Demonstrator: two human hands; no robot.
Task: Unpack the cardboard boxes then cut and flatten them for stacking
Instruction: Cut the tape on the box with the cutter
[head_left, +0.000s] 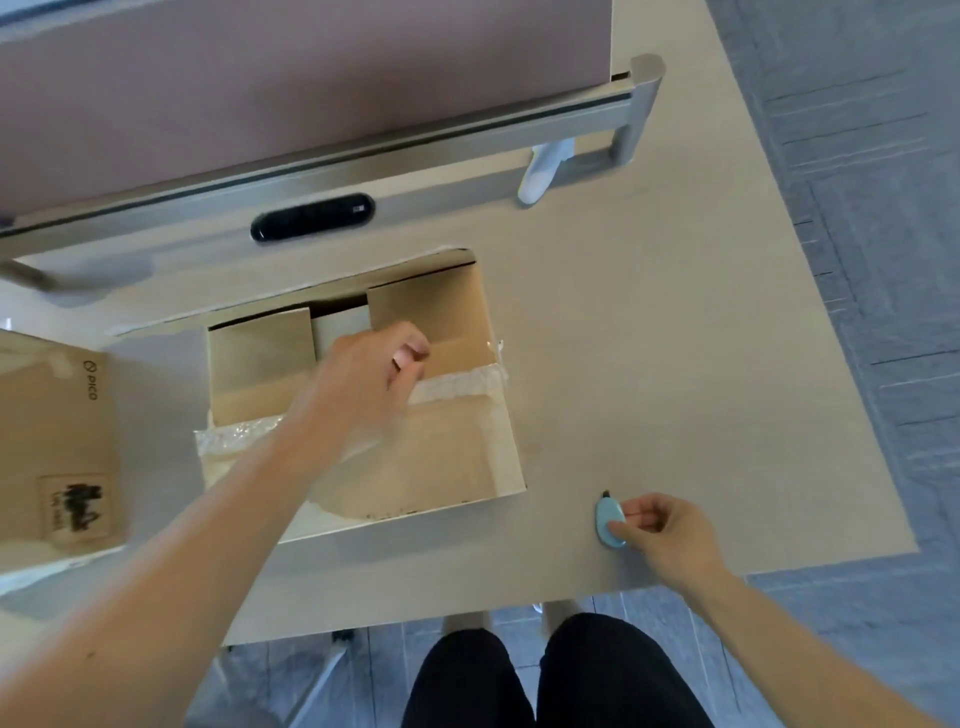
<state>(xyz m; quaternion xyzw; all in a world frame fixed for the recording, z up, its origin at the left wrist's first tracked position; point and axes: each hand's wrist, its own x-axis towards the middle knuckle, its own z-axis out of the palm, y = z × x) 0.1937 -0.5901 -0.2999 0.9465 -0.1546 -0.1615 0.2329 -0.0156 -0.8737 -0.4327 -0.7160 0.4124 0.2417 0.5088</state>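
An open cardboard box (457, 462) lies on the beige table (675, 338), its top flaps spread and strips of clear tape along the near flap. My left hand (374, 374) reaches into the opening with fingers curled at the flap edge; whether it grips anything I cannot tell. Smaller cardboard inserts (260, 353) stand inside the box. Near the table's front right, my right hand (660, 525) pinches a small light-blue box cutter (608, 519) that rests on the tabletop, its dark tip pointing away from me.
A second cardboard box (52, 441) with printed markings sits at the left edge. A grey metal divider rail (363, 156) with a black oblong device (311, 215) runs along the back. A white object (540, 171) hangs from the rail. Grey carpet lies to the right.
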